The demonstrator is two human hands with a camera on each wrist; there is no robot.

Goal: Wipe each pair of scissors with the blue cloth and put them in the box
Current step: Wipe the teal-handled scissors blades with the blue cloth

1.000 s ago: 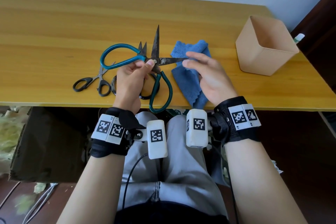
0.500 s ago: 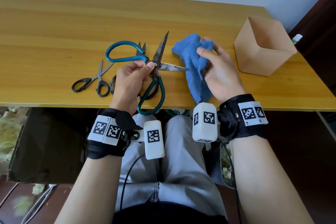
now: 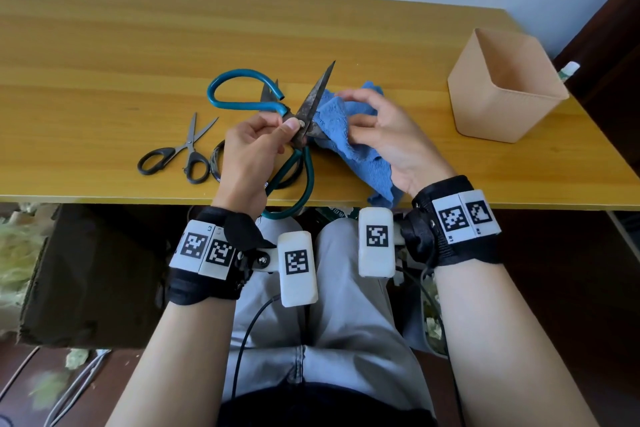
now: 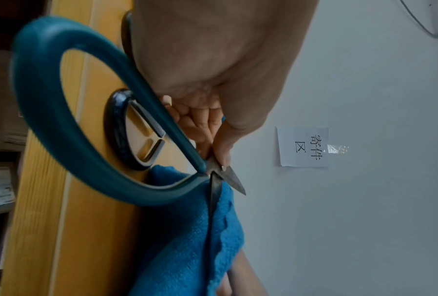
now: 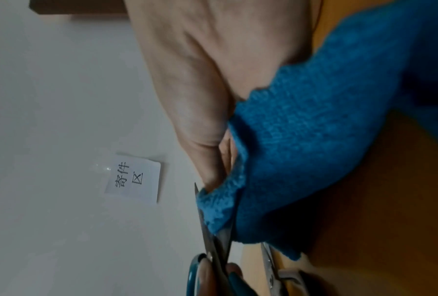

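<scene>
My left hand [image 3: 285, 125] pinches the big teal-handled scissors [image 3: 318, 95] at the pivot, above the table's front edge, with the blades spread apart. My right hand [image 3: 349, 109] grips the blue cloth [image 3: 360, 159], bunched against the right-pointing blade; the other blade points up and away. In the left wrist view the teal handle loop [image 4: 48, 130] fills the left and the cloth [image 4: 187, 240] hangs below the blades. The right wrist view shows the cloth [image 5: 314, 140] folded over a blade [image 5: 207, 236]. The tan box [image 3: 502, 107] stands open at the right.
Small black-handled scissors [image 3: 180, 156] lie on the wooden table [image 3: 104, 62] left of my left hand. Another dark-handled pair [image 3: 215, 163] lies partly hidden under that hand. A paper label [image 4: 303, 147] is stuck on the wall behind.
My right hand picked the cloth up off the table and brought it left onto the blade. The scissors tilted and their blades stayed apart in my left hand.
</scene>
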